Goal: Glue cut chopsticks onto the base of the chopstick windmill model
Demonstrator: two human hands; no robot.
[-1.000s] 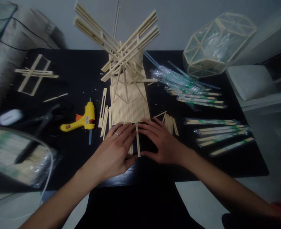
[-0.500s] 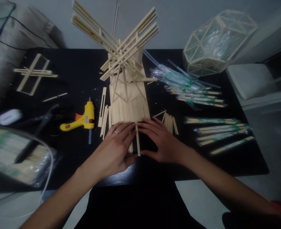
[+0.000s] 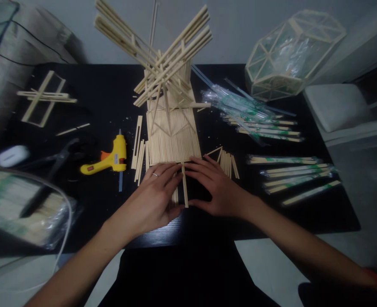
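Note:
A short pair of wooden sticks stands out from the near edge of a windmill model built of chopsticks. From the left, my left hand, a ring on one finger, closes on the sticks, fingertips at their far end and thumb by the near end. My right hand meets them from the right in the same way, its upper fingers touching the model's front edge. More sticks show partly under my left palm. The model's crossed blades rise behind its flat slatted base.
Left of the model lie a yellow glue gun, loose cut sticks and a crossed stick frame. On the right are cut sticks, wrapped chopsticks and a faceted clear container. A bag of chopsticks sits near left.
Almost nothing differs. The whole view has shifted very slightly; both hands keep their places on the sticks.

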